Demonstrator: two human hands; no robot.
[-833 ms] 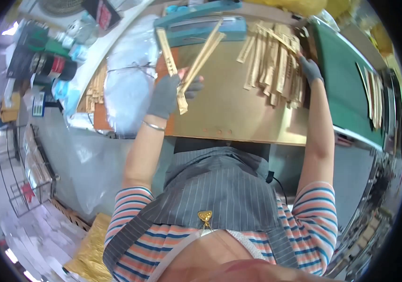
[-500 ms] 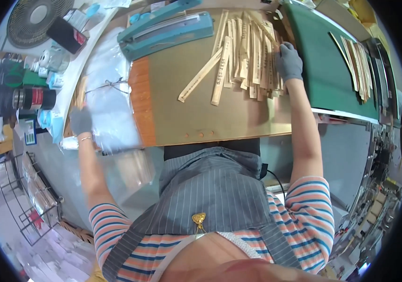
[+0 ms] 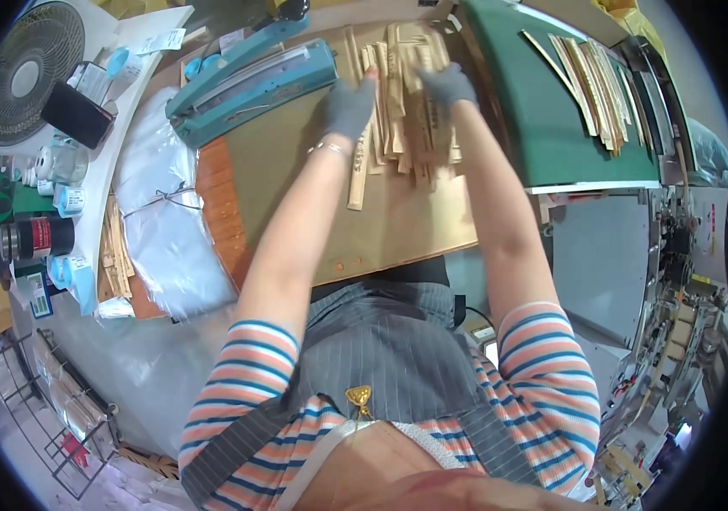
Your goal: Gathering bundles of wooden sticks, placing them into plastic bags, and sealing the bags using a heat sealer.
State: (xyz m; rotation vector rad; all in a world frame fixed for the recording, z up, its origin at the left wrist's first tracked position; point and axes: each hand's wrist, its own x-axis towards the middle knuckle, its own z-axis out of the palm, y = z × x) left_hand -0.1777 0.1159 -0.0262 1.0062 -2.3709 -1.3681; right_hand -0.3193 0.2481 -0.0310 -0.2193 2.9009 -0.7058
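Observation:
A loose pile of narrow tan paper strips [image 3: 394, 115] with dark print lies on the brown work board [image 3: 283, 175]. At the pile's left edge is my left hand [image 3: 349, 108] in a grey glove, its fingertips against the strips. One strip [image 3: 356, 183] sticks out toward me below it. On the pile's right side lies my grey-gloved right hand [image 3: 449, 87], thumb side toward the strips and slightly blurred. My hands face each other across the pile. Whether the fingers of either hand grip any strips cannot be made out.
A blue metal long-arm device [image 3: 253, 89] stands at the board's far left. Left of the board lies a tied clear plastic bundle [image 3: 155, 213], with more strips [image 3: 114, 247] beside it. Another row of strips [image 3: 590, 94] rests on the green mat [image 3: 500, 102] at right.
My left hand has left the strips beside the plastic bundle and moved right to the pile. My right hand has shifted inward onto the pile. The view has turned somewhat, and the pile looks narrower.

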